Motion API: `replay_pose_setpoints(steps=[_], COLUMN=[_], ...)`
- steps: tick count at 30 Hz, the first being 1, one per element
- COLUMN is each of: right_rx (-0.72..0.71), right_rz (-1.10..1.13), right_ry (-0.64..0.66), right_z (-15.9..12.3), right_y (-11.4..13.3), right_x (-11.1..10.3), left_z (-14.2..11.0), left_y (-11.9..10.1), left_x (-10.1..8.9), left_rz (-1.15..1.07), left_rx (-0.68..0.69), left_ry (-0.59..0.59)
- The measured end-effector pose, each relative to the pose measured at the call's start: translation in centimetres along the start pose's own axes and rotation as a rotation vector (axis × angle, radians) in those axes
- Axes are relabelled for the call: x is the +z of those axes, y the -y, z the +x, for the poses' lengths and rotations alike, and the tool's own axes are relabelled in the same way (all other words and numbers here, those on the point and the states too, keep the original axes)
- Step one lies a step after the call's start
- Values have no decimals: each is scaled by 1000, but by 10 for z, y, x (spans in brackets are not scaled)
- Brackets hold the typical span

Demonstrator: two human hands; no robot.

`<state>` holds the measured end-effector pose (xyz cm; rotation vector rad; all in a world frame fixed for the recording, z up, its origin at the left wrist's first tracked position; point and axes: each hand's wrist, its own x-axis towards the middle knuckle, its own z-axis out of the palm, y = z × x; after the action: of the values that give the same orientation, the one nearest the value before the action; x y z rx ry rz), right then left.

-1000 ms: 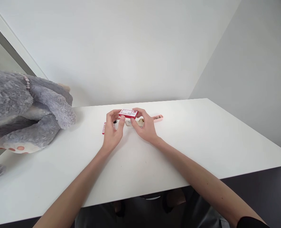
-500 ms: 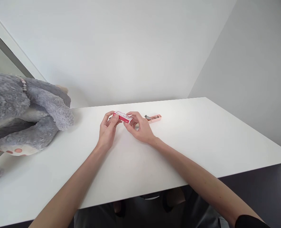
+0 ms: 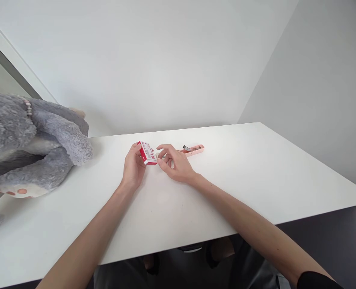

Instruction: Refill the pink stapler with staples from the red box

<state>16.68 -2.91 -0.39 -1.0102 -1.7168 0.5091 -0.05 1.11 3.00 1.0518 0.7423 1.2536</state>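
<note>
My left hand [image 3: 133, 165] is closed round a small red and white cardboard box [image 3: 148, 153], which it holds tilted above the table. Close to the box's right end is my right hand [image 3: 177, 163], its fingers curled and the tips of thumb and forefinger apart. A small pale bit shows by those fingertips; I cannot tell whether it is part of the box or touched by the hand. Behind the right hand lies a long, narrow pink object [image 3: 198, 149] with a metal piece [image 3: 187, 148] sticking up from it; its left end is partly hidden.
The white table [image 3: 241, 172] reaches back to a pale wall [image 3: 154, 64]. A large grey plush toy [image 3: 54, 132] with a bead string lies along the left side. The table's front edge runs above my legs.
The box has been turned in my left hand, so its broad printed face shows. My right hand has come off the box's right end, and its fingers have moved slightly apart from it.
</note>
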Motion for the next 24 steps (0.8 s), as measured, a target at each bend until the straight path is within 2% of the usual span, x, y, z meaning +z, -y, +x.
replay_pose_setpoints(steps=[14, 16, 19, 24], right_rx=[-43, -74, -136, -99], right_rz=[-106, -139, -214, -303], right_ry=[-45, -112, -292, -509], right_z=[0, 1, 7, 17], right_y=[2, -1, -8, -33], right_x=[1, 1, -5, -34], left_z=[-1, 0, 2, 3], left_y=[0, 0, 2, 4], left_x=[1, 0, -1, -4], left_rz=[73, 73, 52, 8], left_rx=[-31, -25, -6, 8], left_ry=[-90, -95, -87, 1])
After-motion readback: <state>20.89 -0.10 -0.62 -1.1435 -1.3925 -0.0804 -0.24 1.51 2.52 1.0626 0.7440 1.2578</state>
